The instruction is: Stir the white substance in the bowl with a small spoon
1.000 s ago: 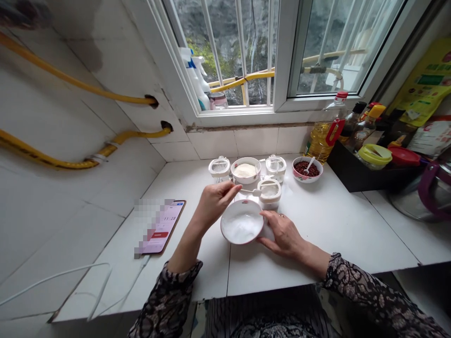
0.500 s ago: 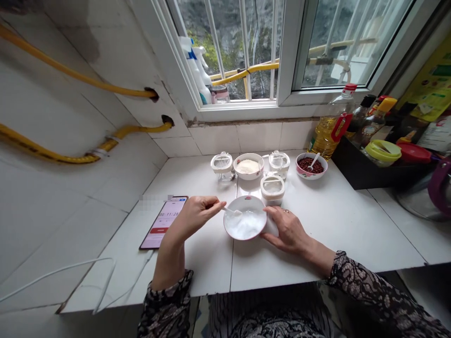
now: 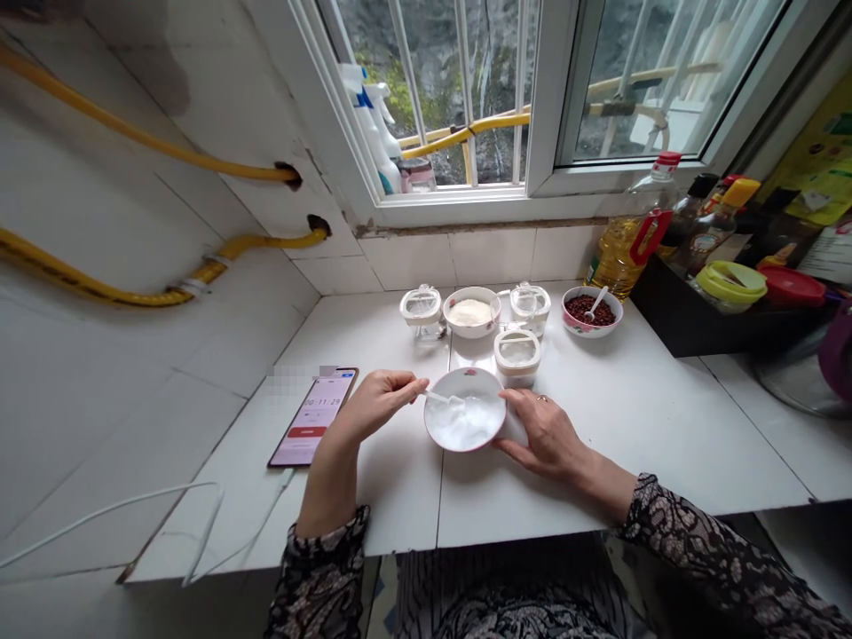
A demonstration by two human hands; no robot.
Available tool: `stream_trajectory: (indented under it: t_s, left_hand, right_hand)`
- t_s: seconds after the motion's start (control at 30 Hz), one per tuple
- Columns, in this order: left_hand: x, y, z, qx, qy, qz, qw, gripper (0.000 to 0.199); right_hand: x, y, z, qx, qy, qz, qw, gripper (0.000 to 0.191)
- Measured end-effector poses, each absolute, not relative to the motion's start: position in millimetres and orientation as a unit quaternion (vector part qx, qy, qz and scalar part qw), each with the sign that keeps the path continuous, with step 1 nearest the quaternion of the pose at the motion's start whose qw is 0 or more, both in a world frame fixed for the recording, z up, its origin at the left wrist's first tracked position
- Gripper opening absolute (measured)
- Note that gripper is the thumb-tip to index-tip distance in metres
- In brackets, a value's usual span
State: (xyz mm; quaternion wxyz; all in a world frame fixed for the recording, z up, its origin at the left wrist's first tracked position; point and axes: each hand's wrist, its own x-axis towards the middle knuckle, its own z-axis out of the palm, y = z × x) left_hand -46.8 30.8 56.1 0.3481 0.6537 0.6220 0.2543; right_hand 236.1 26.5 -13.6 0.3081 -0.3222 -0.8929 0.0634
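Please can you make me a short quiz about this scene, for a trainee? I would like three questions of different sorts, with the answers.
1. Which hand holds the small white spoon in the white bowl?
2. True or false: the phone lies to the right of the white bowl.
3. What stands in the patterned bowl of dark red grains?

Key:
1. The left hand.
2. False: it lies to the left.
3. A small spoon.
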Motion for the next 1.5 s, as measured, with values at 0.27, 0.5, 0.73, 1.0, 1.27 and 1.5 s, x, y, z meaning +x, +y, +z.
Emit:
stream_trajectory:
  t_s: [0.27,0.5,0.73,1.0,1.27,1.5]
  left_hand:
    - [-35,32,51,0.662,0.616,0.258,0.34,0.047]
    - [-36,35,48,0.649,0.622,0.254,0.357,0.048]
    - [-42,40,46,0.618,0.614,0.306,0.384,0.048]
    - [-36,51,55,0.58,0.601,0.368,0.408,0.055]
    - [8,60,74,0.648,0.562,0.471,0.205,0.041]
    - [36,56,56,0.812,0.48,0.329,-0.04,0.044]
  right_hand:
    - [236,26,-13,-0.321,-0.894,0.063,0.306,0.06]
    - [236,26,-14,-0.319,-0.894,0.066,0.307,0.062]
    - [234,25,-15,-0.322,-0.894,0.066,0.305,0.062]
    - [234,24,-13,-0.323,-0.893,0.063,0.307,0.06]
    - [235,23,-12,-0.331,-0.893,0.063,0.298,0.059]
    - [233,23,-13,-0.336,-0.895,0.069,0.287,0.061]
